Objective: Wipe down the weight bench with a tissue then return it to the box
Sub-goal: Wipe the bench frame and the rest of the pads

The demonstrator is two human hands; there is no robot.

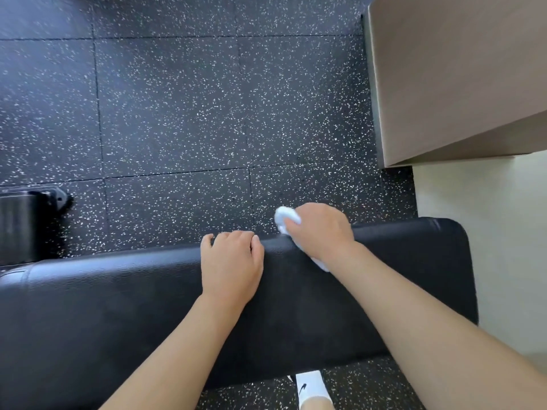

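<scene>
Counted: 1 weight bench [118, 306], 1 tissue [284, 218], 2 bare hands, 1 socked foot [310, 387], 1 dark piece of gym kit [26, 223] at far left, 1 tan wall block [450, 78] upper right.

The bench pad was black, w/ its long axis running left-right across the lower half of the view, rising a bit toward the right, where its rounded end sat near the pale wall. Its left end was cut off by the frame edge.

The tissue was white, crumpled, gripped in the right hand [321, 230] at the pad's far edge, right of centre. One lump stuck out past the fingers over the speckled floor [177, 113]; another bit showed under the heel of the hand, on the pad. Fingers curled round it, so most of the tissue was hidden; tissue and hand were motion-blurred.

The left hand [232, 264] rested on the pad just beside the right, fingers bent over the far edge, holding nothing else; fingertips out of sight below the edge.

The bench frame and legs were hidden under the pad. The foot was only partly seen below the pad's near edge. Kit at left was cropped, too dark to ID.
</scene>
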